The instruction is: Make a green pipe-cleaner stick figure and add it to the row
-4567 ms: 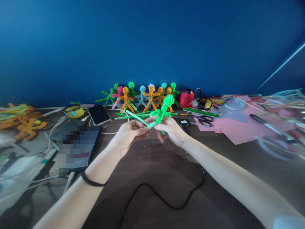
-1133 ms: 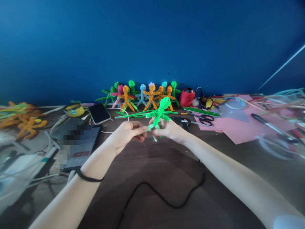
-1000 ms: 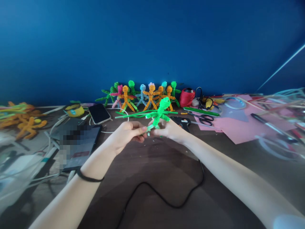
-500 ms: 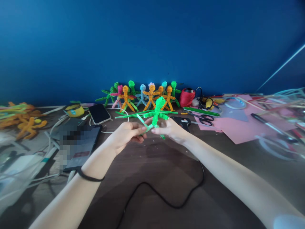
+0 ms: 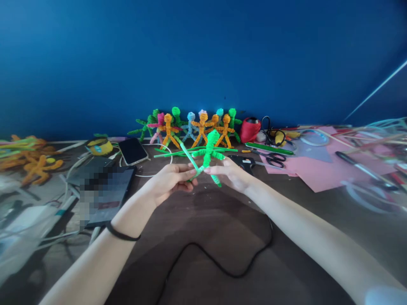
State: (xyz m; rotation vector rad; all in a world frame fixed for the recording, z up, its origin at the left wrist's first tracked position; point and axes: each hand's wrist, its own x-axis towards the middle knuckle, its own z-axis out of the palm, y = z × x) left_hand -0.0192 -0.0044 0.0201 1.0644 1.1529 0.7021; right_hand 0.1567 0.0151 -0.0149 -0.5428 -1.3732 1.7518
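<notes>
Both hands meet above the dark table (image 5: 222, 237) and hold a bright green pipe-cleaner figure (image 5: 209, 151) upright. My left hand (image 5: 170, 181) pinches the loose straight end of the green pipe cleaner (image 5: 190, 157), which sticks up and to the left. My right hand (image 5: 229, 174) pinches the figure at its lower body, next to a finished leg that points down. The figure's round head and two arms show above my fingers.
A row of finished figures (image 5: 193, 127) in orange, green, blue and pink leans on the blue wall. Loose green pipe cleaners (image 5: 178, 151), a phone (image 5: 132, 151), a tablet (image 5: 103, 192), a glue gun (image 5: 243, 162), scissors (image 5: 275, 160), red yarn (image 5: 250, 129), pink paper (image 5: 321, 169) and a black cable (image 5: 219, 264) lie around.
The figure has shifted slightly left and lower. The loose straight end has swung out, and now points up and to the left from my left fingers. Both hands kept their pinch.
</notes>
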